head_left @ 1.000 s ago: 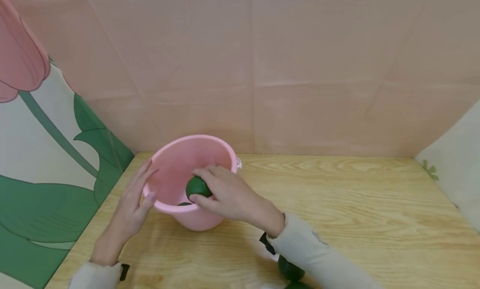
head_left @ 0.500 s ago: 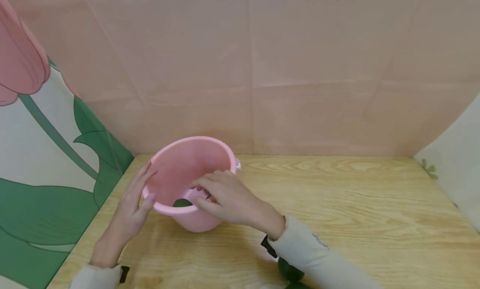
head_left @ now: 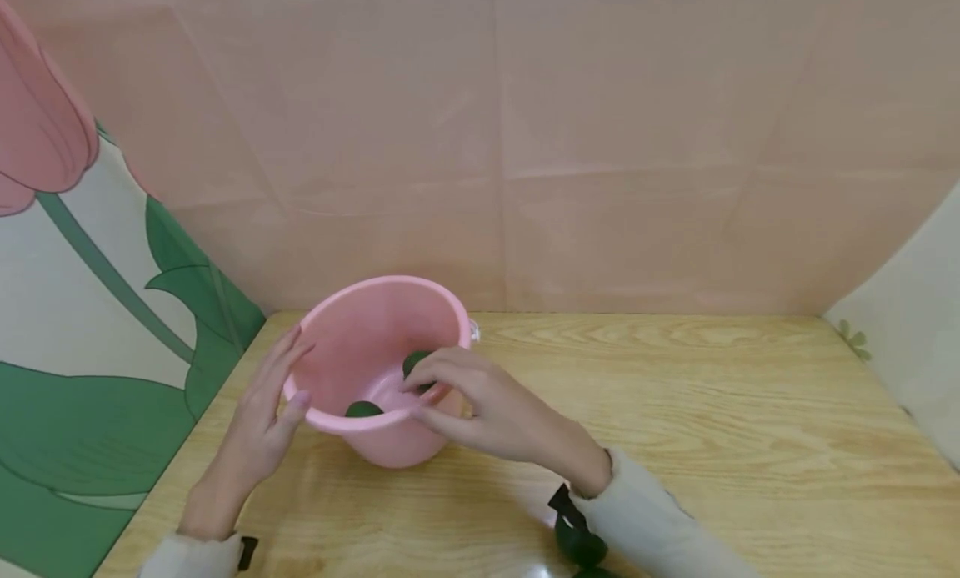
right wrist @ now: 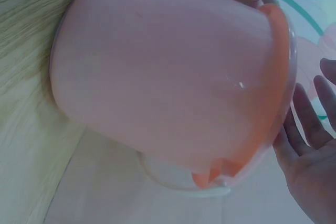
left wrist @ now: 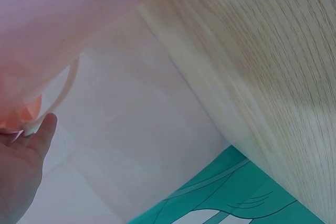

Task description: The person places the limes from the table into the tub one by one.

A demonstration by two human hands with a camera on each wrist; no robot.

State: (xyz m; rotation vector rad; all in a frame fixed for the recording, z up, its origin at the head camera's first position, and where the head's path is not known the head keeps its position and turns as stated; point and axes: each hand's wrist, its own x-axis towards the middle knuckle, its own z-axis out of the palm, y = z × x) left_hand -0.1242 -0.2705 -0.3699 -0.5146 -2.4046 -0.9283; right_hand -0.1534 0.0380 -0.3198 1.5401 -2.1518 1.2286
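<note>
A pink bucket (head_left: 397,440) stands on the table, its mouth facing me in the head view. Inside lie two dark green, smooth, rounded things, one (head_left: 363,409) near the front rim and another (head_left: 415,363) at the right wall, partly behind my right fingers. My left hand (head_left: 255,428) rests against the bucket's left rim with its fingers extended. At the right front rim is my right hand (head_left: 495,403), fingers spread from the thumb and nothing between them. The right wrist view shows this hand (right wrist: 310,156) beside the rim, fingers apart.
More dark green rounded things (head_left: 580,545) lie at the table's front, partly hidden by the right sleeve (head_left: 652,511). The wooden table (head_left: 712,411) meets a pinkish back wall (head_left: 637,228). A pale handle (right wrist: 173,184) hangs at the bucket's side.
My right hand has let go of a green rounded thing inside the bucket and has drawn back slightly to the right. The left hand stays at the rim.
</note>
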